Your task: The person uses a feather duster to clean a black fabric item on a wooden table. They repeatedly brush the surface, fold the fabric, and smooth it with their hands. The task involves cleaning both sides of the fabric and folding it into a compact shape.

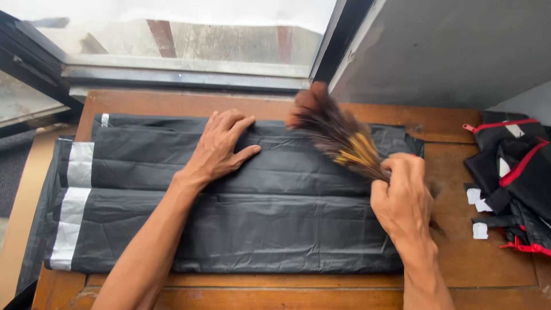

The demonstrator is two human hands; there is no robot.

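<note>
A folded black fabric piece (270, 224) with grey reflective strips along its left end lies flat across a wooden table (459, 123). My left hand (221, 146) presses flat on the upper middle of the fabric, fingers spread. My right hand (402, 198) grips the handle of a brown and yellow feather duster (338, 135). The duster's feathers point up and left over the fabric's upper right part and look blurred.
A pile of black fabric pieces with red trim and white tags (513, 178) sits at the table's right edge. A window with a dark frame (183, 77) runs along the far side. A grey wall (447, 51) rises at the back right.
</note>
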